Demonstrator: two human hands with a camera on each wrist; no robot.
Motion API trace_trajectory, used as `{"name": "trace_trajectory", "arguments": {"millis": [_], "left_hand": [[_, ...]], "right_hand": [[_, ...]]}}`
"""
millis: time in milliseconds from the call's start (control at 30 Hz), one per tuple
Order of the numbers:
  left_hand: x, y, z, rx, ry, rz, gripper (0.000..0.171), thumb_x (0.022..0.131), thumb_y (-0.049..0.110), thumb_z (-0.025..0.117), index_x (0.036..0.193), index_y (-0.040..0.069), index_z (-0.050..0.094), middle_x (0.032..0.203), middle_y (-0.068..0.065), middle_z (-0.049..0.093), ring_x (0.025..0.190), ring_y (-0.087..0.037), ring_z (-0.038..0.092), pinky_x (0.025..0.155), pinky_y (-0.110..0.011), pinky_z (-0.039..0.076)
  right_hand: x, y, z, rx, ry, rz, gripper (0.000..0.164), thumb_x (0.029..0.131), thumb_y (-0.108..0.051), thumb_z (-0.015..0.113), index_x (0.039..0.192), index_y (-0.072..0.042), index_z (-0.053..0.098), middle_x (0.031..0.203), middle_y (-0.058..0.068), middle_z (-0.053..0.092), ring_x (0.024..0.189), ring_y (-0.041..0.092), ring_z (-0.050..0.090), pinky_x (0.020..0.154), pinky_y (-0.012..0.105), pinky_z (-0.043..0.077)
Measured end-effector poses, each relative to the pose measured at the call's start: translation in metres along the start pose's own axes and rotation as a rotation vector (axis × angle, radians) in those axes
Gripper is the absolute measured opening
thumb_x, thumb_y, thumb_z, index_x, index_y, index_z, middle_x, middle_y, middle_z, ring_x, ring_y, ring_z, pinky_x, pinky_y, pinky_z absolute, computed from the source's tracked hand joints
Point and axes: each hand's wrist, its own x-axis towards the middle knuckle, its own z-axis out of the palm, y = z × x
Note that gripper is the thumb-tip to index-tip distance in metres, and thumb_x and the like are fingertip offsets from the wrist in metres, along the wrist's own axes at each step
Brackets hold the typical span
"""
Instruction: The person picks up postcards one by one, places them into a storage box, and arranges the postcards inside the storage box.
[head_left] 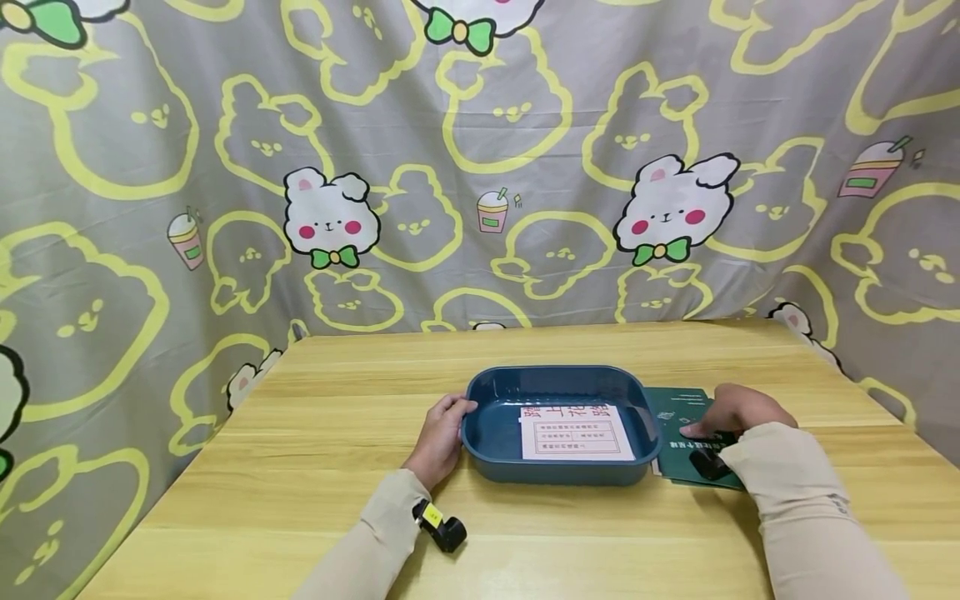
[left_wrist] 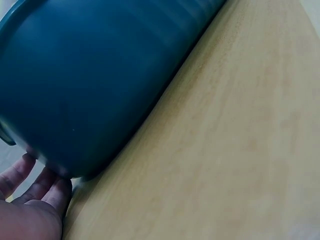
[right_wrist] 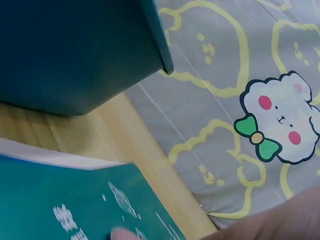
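Observation:
A dark blue oval-cornered plastic basin [head_left: 558,473] sits on the table. Inside it lies a white card [head_left: 577,442] with red print. My left hand [head_left: 438,442] holds the basin's left end, with a fingertip at the rim; in the left wrist view, its fingers [left_wrist: 57,192] touch the outer wall. Just right of the basin are green printed cards [head_left: 678,417], overlapping, with white lettering. My right hand [head_left: 746,408] grips them, thumb on top and the other fingers mostly hidden. In the right wrist view, a pale edge shows along the green card [right_wrist: 90,190].
The light wood table [head_left: 300,475] reaches back to a grey curtain [head_left: 420,183] with rabbit prints, which also hangs at both sides. A small black camera [head_left: 447,533] is strapped to the left wrist, and another black device [head_left: 708,462] is at the right wrist.

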Motion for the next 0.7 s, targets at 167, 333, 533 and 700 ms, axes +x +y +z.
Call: {"name": "trace_trajectory", "arguments": {"millis": [167,333,533,700], "left_hand": [[0.0006,0.0001,-0.0006,0.004,-0.003,0.000,0.032,0.093,0.013,0.055,0.120,-0.004,0.051,0.118,-0.013,0.052,0.094,-0.017,0.052,0.073,-0.020,0.047],[0.0002,0.0000,-0.0012,0.006,0.003,0.004,0.032,0.092,0.012,0.055,0.119,-0.005,0.052,0.112,-0.011,0.053,0.089,-0.015,0.051,0.068,-0.018,0.045],[0.0002,-0.0006,-0.0013,0.001,0.003,0.000,0.032,0.092,0.012,0.055,0.119,-0.004,0.051,0.104,-0.007,0.053,0.079,-0.011,0.049,0.062,-0.017,0.042],[0.0000,-0.0007,-0.0006,0.004,0.004,0.004,0.033,0.093,0.013,0.055,0.120,-0.005,0.051,0.110,-0.010,0.053,0.087,-0.014,0.051,0.067,-0.018,0.045]], "right_hand": [[0.0058,0.0037,-0.0007,0.024,0.008,0.022,0.102,0.075,-0.048,0.079,0.123,0.028,0.032,0.106,0.035,0.049,0.092,0.041,0.049,0.084,0.053,0.046],[0.0071,0.0071,-0.0025,0.046,0.021,-0.014,0.099,0.072,-0.050,0.081,0.117,0.027,0.038,0.102,0.033,0.051,0.088,0.038,0.051,0.077,0.047,0.049],[0.0050,0.0081,-0.0039,0.083,0.036,-0.019,0.093,0.073,-0.049,0.081,0.112,0.025,0.041,0.096,0.029,0.052,0.086,0.038,0.051,0.074,0.046,0.049],[0.0041,0.0071,-0.0092,0.111,0.049,0.027,0.090,0.077,-0.045,0.079,0.114,0.026,0.037,0.097,0.031,0.049,0.088,0.040,0.049,0.078,0.049,0.047]]}}
